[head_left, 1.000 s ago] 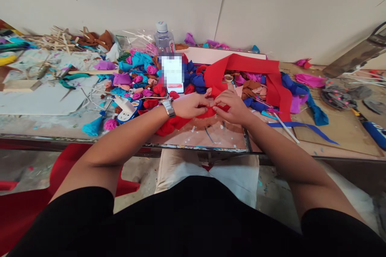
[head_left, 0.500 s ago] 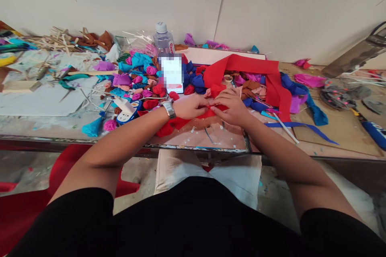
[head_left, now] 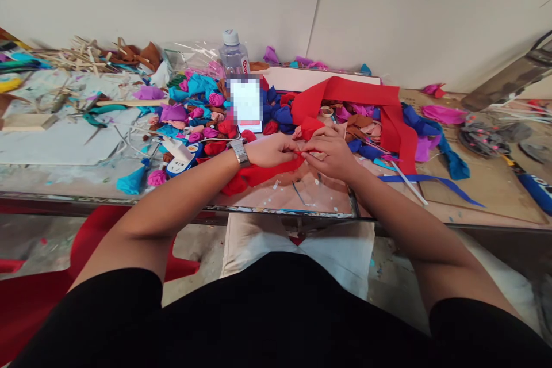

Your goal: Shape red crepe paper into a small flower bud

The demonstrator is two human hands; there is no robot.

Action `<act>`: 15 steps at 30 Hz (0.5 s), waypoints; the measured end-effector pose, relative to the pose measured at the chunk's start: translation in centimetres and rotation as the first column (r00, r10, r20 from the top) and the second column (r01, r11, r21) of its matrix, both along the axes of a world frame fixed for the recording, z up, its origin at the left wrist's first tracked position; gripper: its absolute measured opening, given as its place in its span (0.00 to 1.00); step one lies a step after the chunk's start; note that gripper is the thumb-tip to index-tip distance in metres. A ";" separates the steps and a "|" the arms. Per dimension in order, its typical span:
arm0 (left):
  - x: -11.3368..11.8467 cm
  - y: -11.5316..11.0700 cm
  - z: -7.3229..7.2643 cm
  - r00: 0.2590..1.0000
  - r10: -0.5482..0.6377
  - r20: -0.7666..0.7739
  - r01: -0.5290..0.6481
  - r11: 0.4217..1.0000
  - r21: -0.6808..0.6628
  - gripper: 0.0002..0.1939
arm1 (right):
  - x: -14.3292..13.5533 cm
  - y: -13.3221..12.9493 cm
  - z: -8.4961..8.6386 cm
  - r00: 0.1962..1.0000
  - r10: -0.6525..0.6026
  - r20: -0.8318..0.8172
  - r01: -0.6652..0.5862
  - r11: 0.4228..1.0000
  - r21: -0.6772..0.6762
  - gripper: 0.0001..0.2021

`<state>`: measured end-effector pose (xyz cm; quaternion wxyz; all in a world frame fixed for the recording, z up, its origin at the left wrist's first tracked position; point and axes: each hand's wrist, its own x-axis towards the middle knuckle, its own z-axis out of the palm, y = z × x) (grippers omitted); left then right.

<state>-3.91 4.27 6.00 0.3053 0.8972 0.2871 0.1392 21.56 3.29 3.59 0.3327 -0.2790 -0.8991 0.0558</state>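
Note:
Over the table's front edge, my left hand (head_left: 276, 150), with a silver watch on its wrist, pinches a piece of red crepe paper (head_left: 276, 171). My right hand (head_left: 331, 154) grips the same paper from the other side, thumb and fingertips pressed together close to the left fingertips. Part of the paper stands up behind the fingers, and part droops to the left under my left hand. A wide red crepe strip (head_left: 360, 91) lies folded just beyond my right hand. Several rolled paper flowers (head_left: 215, 99) in pink, blue and red are heaped behind my left hand.
A lit phone (head_left: 246, 102) leans among the flowers before a clear bottle (head_left: 233, 56). Left are a power strip (head_left: 185, 165) with cables, teal-handled pliers (head_left: 103, 112) and wood sticks (head_left: 86, 57). Right lie a blue ribbon (head_left: 448, 183), a white stick (head_left: 409, 183) and cardboard (head_left: 487, 184).
My fingertips have shifted slightly on the red paper, and the right fingers have curled a little more. The paper between and behind them shows more. Both arms stay nearly in place.

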 end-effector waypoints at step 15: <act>0.2 0.0 0.6 0.982 0.094 0.167 -0.039 0.950 -0.310 0.17 | 0.1 -0.5 0.3 1.000 -0.015 -0.024 0.016 0.998 0.067 0.08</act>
